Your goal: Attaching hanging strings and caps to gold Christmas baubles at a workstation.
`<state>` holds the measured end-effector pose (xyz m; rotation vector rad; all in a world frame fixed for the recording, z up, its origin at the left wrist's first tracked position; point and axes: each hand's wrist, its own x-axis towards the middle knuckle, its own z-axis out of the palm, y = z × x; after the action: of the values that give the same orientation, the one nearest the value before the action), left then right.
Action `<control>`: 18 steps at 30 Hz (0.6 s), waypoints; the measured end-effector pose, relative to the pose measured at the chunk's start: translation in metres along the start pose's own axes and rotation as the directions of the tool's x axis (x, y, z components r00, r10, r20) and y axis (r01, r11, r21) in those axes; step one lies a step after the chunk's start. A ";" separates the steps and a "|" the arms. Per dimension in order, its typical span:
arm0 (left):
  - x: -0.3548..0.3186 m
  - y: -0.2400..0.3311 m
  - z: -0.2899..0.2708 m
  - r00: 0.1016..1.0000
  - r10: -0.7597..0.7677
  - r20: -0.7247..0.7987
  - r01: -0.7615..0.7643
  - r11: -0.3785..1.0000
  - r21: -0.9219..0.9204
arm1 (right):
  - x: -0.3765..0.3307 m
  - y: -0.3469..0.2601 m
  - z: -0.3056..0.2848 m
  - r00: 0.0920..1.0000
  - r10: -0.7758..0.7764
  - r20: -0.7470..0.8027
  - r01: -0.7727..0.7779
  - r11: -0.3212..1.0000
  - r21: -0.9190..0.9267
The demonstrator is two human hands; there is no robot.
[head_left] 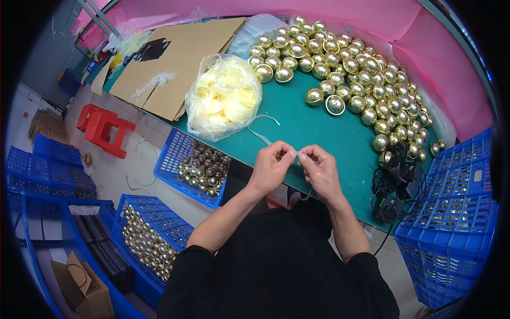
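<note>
Apparently pinching a thin ribbon (260,136) with narrow fingertips of left hand (271,166) and right hand (322,171), to the near right of the bag (204,126). Could lose it through a loose pinch, or snag its tail on the bag by tugging.

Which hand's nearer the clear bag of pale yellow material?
Left. The left hand is apart from the clear bag, to its right and nearer the person's body; the right hand is farther right, beyond the left.
</note>
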<state>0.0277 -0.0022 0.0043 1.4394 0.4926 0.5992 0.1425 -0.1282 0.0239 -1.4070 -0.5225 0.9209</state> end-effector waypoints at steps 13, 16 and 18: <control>0.010 0.005 0.006 0.942 -0.299 0.154 0.335 0.874 -0.352 | 0.002 0.003 0.004 0.708 -0.706 -0.008 0.553 0.563 -0.614; 0.013 0.002 0.009 0.934 -0.312 0.174 0.356 0.863 -0.359 | 0.005 0.006 -0.001 0.652 -0.758 0.023 0.592 0.490 -0.640; 0.019 0.002 0.014 0.942 -0.289 0.169 0.329 0.893 -0.308 | 0.005 0.004 -0.005 0.650 -0.760 0.007 0.588 0.497 -0.638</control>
<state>0.0506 -0.0006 0.0085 1.0392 0.4883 0.3171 0.1484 -0.1278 0.0184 -1.6350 -1.1270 -0.1502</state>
